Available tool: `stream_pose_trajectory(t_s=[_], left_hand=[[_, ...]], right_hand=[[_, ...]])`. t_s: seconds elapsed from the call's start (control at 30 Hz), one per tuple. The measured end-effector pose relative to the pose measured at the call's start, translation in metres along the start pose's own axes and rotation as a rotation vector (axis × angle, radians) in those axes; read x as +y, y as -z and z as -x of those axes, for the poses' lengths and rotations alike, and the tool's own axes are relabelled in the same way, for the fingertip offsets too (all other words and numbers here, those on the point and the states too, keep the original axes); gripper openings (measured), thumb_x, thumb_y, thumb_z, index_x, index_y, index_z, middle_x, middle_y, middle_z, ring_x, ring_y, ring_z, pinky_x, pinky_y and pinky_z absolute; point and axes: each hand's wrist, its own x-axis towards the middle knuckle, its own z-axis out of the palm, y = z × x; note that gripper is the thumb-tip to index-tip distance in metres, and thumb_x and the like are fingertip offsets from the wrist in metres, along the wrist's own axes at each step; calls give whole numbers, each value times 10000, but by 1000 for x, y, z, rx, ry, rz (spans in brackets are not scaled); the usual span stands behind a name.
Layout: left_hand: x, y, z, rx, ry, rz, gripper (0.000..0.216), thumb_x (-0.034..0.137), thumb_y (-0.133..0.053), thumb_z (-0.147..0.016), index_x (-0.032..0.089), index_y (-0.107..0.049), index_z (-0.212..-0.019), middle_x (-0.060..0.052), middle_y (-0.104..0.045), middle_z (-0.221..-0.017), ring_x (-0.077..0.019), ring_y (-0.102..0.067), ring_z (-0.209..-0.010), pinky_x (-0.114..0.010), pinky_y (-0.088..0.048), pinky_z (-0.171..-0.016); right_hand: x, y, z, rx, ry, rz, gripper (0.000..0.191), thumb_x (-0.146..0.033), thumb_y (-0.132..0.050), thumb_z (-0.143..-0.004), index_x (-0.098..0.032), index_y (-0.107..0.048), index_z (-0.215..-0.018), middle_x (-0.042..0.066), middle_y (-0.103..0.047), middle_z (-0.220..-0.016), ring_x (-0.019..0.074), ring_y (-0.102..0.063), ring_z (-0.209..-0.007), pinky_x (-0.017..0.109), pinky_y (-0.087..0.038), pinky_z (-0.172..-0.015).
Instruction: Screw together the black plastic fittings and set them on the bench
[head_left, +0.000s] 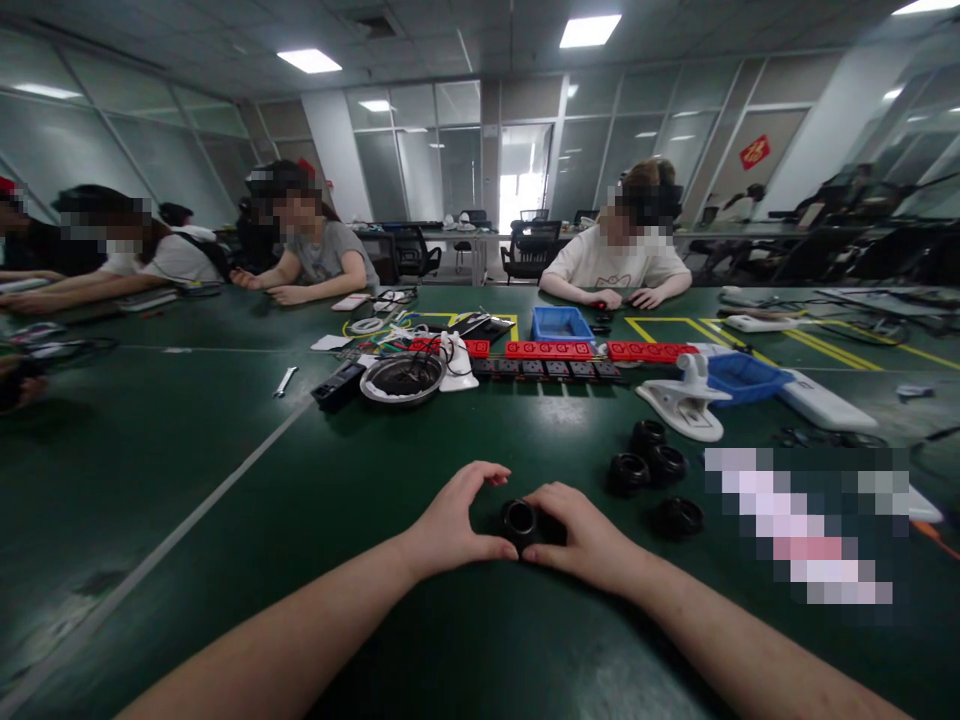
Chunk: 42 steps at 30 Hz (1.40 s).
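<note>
A small black ring-shaped part point(519, 519) sits on the green table point(300, 480) between my two hands. My left hand point(455, 526) curls round its left side, thumb touching it and fingers arched over the top. My right hand point(581, 534) pinches its right side with thumb and fingers. Several more black rings point(649, 465) lie just to the right, beyond my right hand.
Farther back lie a round metal dish point(403, 378), a white clamp-like device point(686, 400), two blue bins point(561, 323), red strips point(550, 350) and black blocks. Other people sit along the far and left edges. A blurred patch covers the table at right.
</note>
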Motion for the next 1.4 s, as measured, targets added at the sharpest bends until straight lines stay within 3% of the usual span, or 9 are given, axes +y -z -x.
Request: stream_pose_trajectory(t_s=[0.2,0.37,0.57,0.7,0.8,1.0,1.1,1.23,1.4], left_hand=[[4,-5,-1,-57,-67,-17,444,322,-695,-655,226,-531,-1057,-31,-551,-1007,-205,-500,-944,-321,-399,-840],[11,-12,-2,-42,81,-36,363,247,-711,-625,194,-569,-955,-21,-545,-888,-189,-517,-836,-298,-419,-732],[21,-24,2,122,282,-212,326,298,-679,-635,162,-563,-908,-13,-511,-794,-180,-487,-707,-292,-394,-635],[16,-20,-2,79,223,-168,358,243,-623,-687,188,-538,-1030,-8,-498,-794,-164,-468,-679,-282,-399,-630],[11,-14,-5,-42,122,-92,388,219,-582,-729,221,-507,-1110,-24,-523,-901,-160,-476,-728,-281,-405,-676],[8,-7,-2,-196,49,23,412,203,-587,-732,245,-494,-1131,-30,-508,-1072,-177,-482,-885,-283,-399,-767],[7,-10,-1,-171,26,16,397,193,-613,-701,238,-515,-1083,-30,-498,-1060,-181,-476,-886,-277,-401,-750],[7,-18,-1,-37,140,-118,329,236,-631,-677,187,-544,-991,-13,-485,-816,-162,-463,-691,-270,-388,-622],[6,-21,-3,5,167,-139,338,268,-603,-710,193,-528,-1031,-2,-460,-769,-161,-453,-669,-273,-378,-614]], right_hand=[[-3,5,3,-22,37,-56,551,-305,-722,-612,-187,-509,-1106,53,-559,-1014,224,-483,-920,350,-363,-811],[3,8,0,-73,17,-133,311,-162,-681,-651,-180,-587,-948,12,-600,-897,178,-519,-845,285,-380,-762],[-2,-10,-4,110,-176,-2,322,-310,-751,-555,-156,-537,-741,-11,-547,-711,150,-487,-663,248,-357,-593],[-9,-15,-2,233,-165,98,494,-393,-733,-558,-165,-537,-950,38,-569,-867,200,-487,-783,305,-363,-685],[-8,-5,1,127,-86,41,550,-384,-722,-584,-182,-520,-1054,42,-570,-939,210,-490,-851,327,-360,-759],[0,15,2,-126,-43,6,346,-240,-732,-597,-162,-585,-900,2,-559,-811,163,-498,-771,249,-373,-672],[0,9,1,-61,-55,52,377,-338,-768,-547,-162,-570,-815,-17,-546,-755,143,-485,-708,236,-353,-634],[-8,-5,0,94,-102,253,399,-480,-718,-558,-162,-524,-701,-5,-533,-702,159,-459,-690,259,-321,-610],[-12,-10,1,160,-207,280,492,-548,-689,-544,-168,-539,-818,29,-548,-807,200,-462,-769,300,-330,-664]])
